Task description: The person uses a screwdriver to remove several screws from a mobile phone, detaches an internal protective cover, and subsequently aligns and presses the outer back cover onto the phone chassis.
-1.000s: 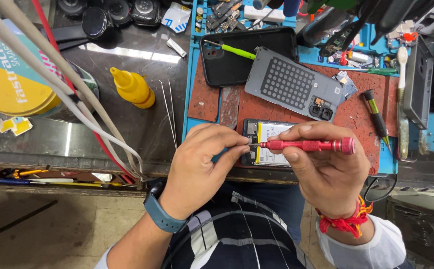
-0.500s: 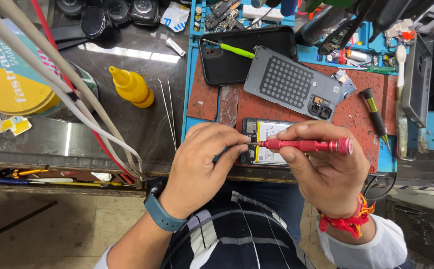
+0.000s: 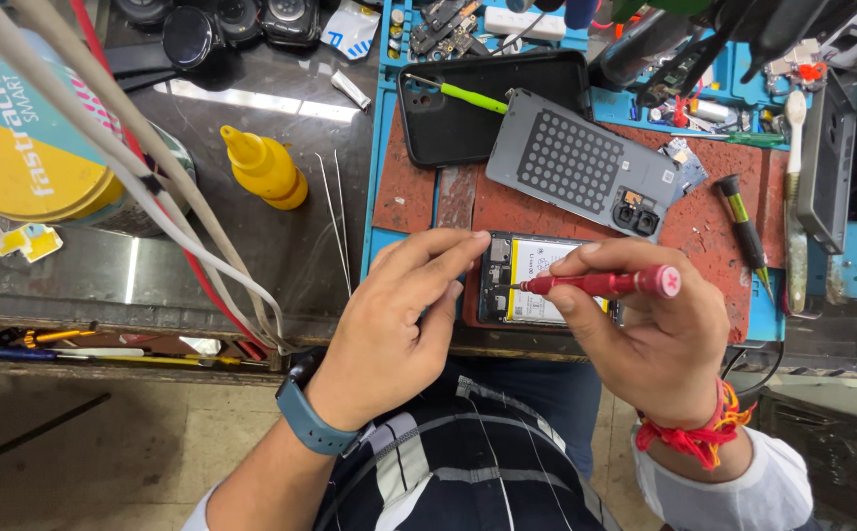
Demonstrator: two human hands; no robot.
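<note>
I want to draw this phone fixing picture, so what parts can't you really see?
Head view only:
- Opened phone: its left edge is hidden under the left hand, its right end under the right hand.
- Red screwdriver: the tip is too small to show which screw it meets.
- Tools in the blue tray at the top: cut off by the picture's edge.
- Round tin: cut off at the left, crossed by cables.

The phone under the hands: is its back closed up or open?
Open: the phone shows its bare battery and circuit board, and a grey back cover lies apart on the red mat.
</note>
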